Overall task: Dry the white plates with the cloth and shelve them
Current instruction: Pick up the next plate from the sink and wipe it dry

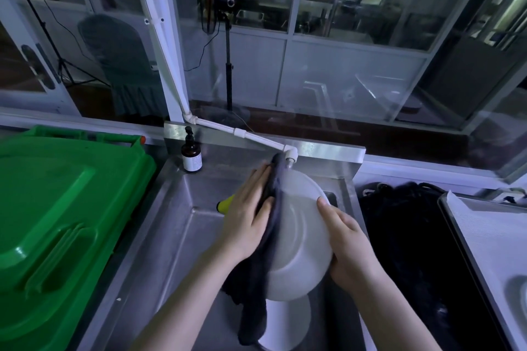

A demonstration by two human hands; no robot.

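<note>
I hold a white plate tilted on edge above the steel sink. My right hand grips its right rim, thumb on the face. My left hand presses a dark grey cloth flat against the plate's left side, fingers straight. The cloth hangs down below the plate. A second white plate lies lower in the sink, partly hidden by the cloth.
A green bin lid fills the left. A brown pump bottle stands at the sink's back corner, near a white pipe tap. A yellow object lies behind my left hand. A steel tray is at the right.
</note>
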